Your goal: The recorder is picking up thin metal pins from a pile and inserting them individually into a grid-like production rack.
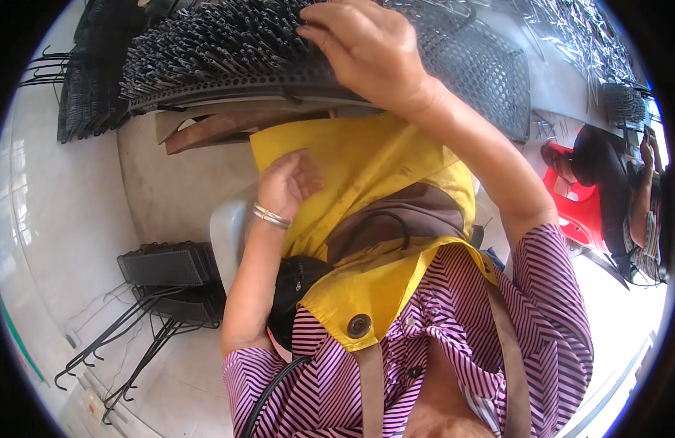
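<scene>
You have a big yellow cloth apron (352,150) over your lap. Past it, in front of you, is a long black tray with small holes (206,95). It runs from left to right across your front, and its near edge looks bent here. It is packed with thin dark sticks, shiny in spots (213,47), that poke up close together. Just to the right of it is a wide grey mesh tray full of holes (476,66). Down on your left are flat black racks with long hooked rods (162,266).

Your right hand (374,55) is the nearer one to the sticks. It reaches over the right end of the long tray, with the sticks going off to its left. Its thumb and first finger are bent and close together. I cannot tell if they pinch a stick or touch one.

Your left hand (288,182) is closer to your body, over the apron and apart from the long tray. It is half open, with its fingers softly bent and a bit blurry. I see nothing in it. A thin silver bracelet (272,216) goes around that wrist.
</scene>
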The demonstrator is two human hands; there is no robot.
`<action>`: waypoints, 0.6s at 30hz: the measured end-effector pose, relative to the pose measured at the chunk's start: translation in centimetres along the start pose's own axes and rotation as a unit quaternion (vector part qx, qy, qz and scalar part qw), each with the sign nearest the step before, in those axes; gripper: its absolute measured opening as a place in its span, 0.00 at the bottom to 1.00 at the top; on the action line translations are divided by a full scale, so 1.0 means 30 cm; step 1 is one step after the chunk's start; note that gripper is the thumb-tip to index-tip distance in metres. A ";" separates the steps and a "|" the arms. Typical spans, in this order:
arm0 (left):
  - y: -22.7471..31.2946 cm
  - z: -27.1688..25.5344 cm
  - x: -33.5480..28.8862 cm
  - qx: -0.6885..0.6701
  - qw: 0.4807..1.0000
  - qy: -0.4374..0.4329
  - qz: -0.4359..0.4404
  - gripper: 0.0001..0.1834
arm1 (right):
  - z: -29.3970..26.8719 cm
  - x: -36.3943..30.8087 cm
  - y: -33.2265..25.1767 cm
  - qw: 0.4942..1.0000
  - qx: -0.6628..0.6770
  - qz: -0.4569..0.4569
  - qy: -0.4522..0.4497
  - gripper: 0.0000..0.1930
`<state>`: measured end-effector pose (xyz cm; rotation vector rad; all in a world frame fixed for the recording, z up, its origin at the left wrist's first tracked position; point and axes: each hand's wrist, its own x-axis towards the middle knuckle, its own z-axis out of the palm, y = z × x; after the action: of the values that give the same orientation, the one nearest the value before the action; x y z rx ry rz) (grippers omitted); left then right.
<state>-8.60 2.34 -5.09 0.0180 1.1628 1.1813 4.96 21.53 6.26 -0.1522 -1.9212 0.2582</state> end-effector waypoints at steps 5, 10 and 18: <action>0.004 -0.005 0.003 -0.002 0.999 -0.030 -0.013 0.14 | 0.053 -0.036 0.027 0.989 -0.100 -0.039 -0.105 0.09; -0.006 -0.016 0.013 0.011 1.000 0.003 -0.028 0.14 | 0.066 -0.011 0.004 0.969 -0.147 -0.022 -0.197 0.07; -0.019 -0.002 0.009 0.023 0.999 0.005 -0.035 0.13 | -0.086 -0.057 0.006 0.991 -0.050 0.004 -0.121 0.15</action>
<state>-8.26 2.24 -5.62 0.0056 1.1897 1.0934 7.96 21.57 5.56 -0.2038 -2.1770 0.1932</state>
